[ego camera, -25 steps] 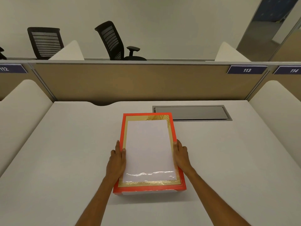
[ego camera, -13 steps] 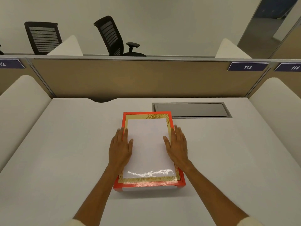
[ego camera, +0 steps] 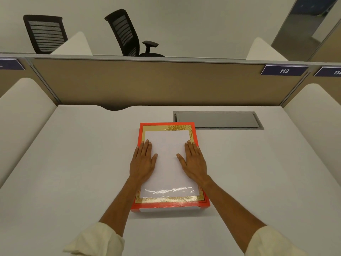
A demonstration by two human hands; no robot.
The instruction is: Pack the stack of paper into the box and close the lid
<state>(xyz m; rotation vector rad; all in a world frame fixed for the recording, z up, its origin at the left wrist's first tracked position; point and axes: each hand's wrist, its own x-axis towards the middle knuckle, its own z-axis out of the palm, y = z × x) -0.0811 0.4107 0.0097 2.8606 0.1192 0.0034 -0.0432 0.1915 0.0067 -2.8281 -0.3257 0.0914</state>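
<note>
A flat box lies on the white desk in front of me, its lid on. The lid has a red rim, a gold band with a leaf print and a glossy white middle panel. A thin white edge of the box base shows under the lid's near side. My left hand lies flat, palm down, on the lid's left part, fingers pointing away from me. My right hand lies flat on the lid's right part in the same way. No loose paper is in sight.
The white desk is bounded by a tan partition at the back and white side panels. A grey cable flap sits just beyond the box, to the right. Two black office chairs stand behind the partition.
Both hands moved from gripping the lid's side edges onto its top and now rest flat there, a little farther forward. The box itself stayed put.
</note>
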